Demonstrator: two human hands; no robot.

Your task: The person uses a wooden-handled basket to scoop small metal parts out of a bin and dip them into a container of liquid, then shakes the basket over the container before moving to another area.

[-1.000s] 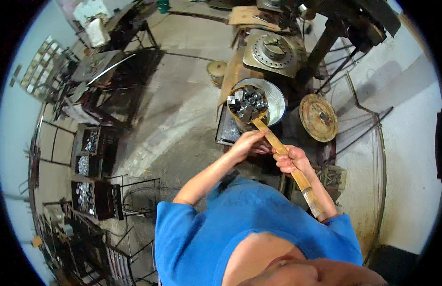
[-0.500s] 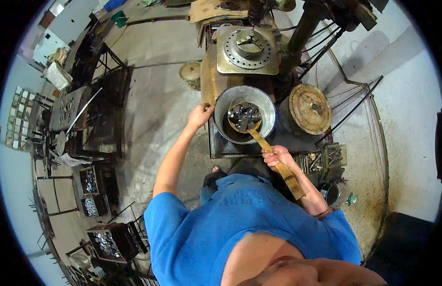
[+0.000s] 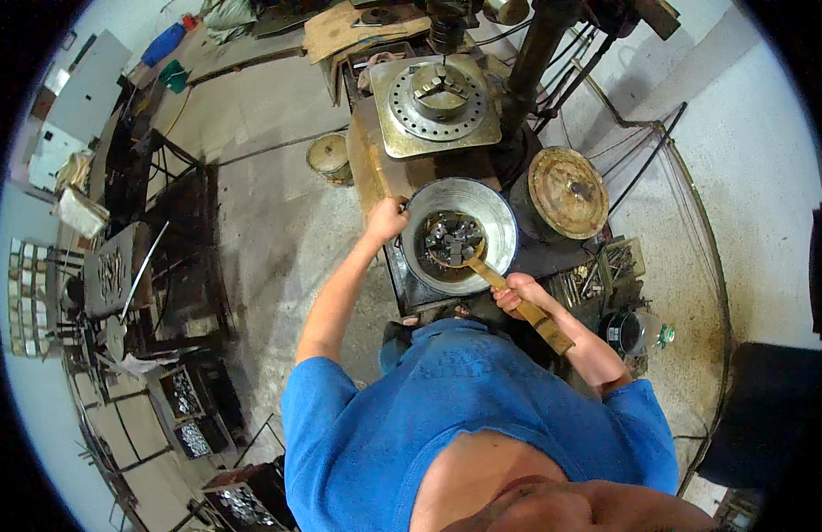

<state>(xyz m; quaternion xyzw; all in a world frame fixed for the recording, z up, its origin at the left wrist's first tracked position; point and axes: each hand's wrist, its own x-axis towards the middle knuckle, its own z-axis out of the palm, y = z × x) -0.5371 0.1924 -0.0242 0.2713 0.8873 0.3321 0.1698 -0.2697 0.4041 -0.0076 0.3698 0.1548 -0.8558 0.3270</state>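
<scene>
At the left rim of the metal bucket [image 3: 464, 192], my left hand [image 3: 387, 219] has its fingers closed on the edge, and down inside sits the head of a long ladle [image 3: 490, 274], filled with dark metal blocks [image 3: 453, 238] and pointing away from me. Its flat handle [image 3: 537, 317] slants out over the near right rim, the long axis running down to the right through my clenched right hand [image 3: 514, 296], butt end toward my right forearm [image 3: 590, 348].

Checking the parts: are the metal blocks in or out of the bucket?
In: the metal blocks show inside the rim of the bucket.
</scene>
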